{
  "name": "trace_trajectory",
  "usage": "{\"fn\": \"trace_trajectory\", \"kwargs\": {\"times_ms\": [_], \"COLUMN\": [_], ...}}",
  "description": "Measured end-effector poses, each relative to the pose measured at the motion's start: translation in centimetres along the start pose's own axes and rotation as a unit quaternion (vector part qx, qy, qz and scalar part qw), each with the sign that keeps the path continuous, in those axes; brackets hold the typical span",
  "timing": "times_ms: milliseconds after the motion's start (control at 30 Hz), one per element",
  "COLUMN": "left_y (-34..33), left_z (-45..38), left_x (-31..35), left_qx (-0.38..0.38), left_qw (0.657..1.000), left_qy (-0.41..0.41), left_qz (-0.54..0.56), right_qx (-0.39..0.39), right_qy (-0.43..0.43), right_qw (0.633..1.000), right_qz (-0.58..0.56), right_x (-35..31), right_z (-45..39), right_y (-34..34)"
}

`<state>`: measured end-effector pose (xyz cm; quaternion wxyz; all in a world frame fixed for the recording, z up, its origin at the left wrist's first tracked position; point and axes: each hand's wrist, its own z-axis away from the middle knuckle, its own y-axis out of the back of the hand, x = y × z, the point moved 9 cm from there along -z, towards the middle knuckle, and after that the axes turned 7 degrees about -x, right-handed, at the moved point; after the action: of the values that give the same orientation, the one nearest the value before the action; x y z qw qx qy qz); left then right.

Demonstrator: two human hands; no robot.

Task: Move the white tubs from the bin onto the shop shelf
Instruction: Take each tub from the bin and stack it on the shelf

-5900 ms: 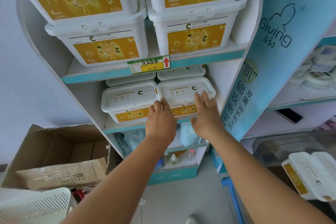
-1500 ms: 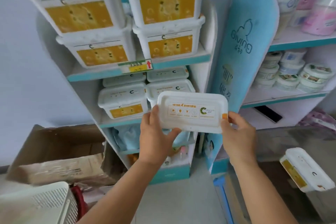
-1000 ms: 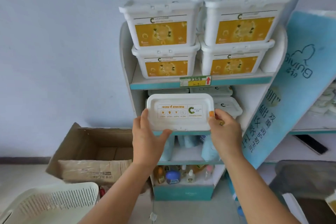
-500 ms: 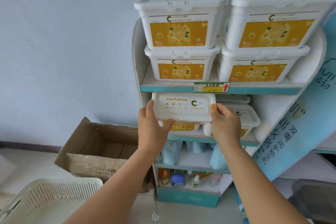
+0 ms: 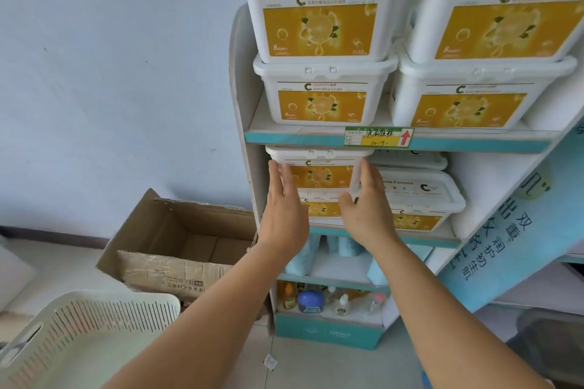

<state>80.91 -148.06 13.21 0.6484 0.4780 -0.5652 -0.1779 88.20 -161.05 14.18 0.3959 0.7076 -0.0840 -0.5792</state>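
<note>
Your left hand (image 5: 286, 211) and right hand (image 5: 368, 211) lie flat with straight fingers against the ends of a white tub (image 5: 319, 172), stacked on another tub (image 5: 319, 207) on the second shelf (image 5: 426, 238). A cardboard box (image 5: 177, 243) sits left, a slotted basket (image 5: 79, 331) nearest.

Both bare arms reach up from the frame bottom toward centre. Left hand (image 5: 286, 211) and right hand (image 5: 368, 208) sit side by side, palms facing inward, fingers straight and pointing up.

Top tub (image 5: 319, 174) stacked on lower tub (image 5: 319, 208), left of neighbouring tub (image 5: 420, 196)
</note>
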Motion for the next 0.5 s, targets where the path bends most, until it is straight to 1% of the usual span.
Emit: {"fn": "trace_trajectory", "kwargs": {"times_ms": [100,200,333,400,500], "left_y": [-0.9,-1.3,-1.6,-1.9,-2.8], "left_z": [-0.7,-1.2,-0.5,0.4,2.0], "left_x": [-0.4,-0.8,-0.7,0.0,1.7], "left_qx": [-0.030,-0.047,-0.054,-0.065,-0.095], "left_qw": [0.997,0.989,0.981,0.975,0.961], "left_qy": [0.007,0.012,0.016,-0.006,-0.059], "left_qz": [-0.074,-0.138,-0.186,-0.213,-0.252], "right_qx": [-0.034,-0.087,-0.119,-0.133,-0.145], "right_qy": [0.007,0.004,0.003,-0.001,-0.011], "right_qw": [0.997,0.987,0.967,0.957,0.946], "right_qz": [0.068,0.134,0.224,0.257,0.290], "right_x": [-0.2,0.1,0.3,0.5,0.9], "right_z": [-0.3,-0.5,0.0,0.8,2.6], "right_y": [-0.9,-2.3,-2.8,-2.8,-2.5]}}
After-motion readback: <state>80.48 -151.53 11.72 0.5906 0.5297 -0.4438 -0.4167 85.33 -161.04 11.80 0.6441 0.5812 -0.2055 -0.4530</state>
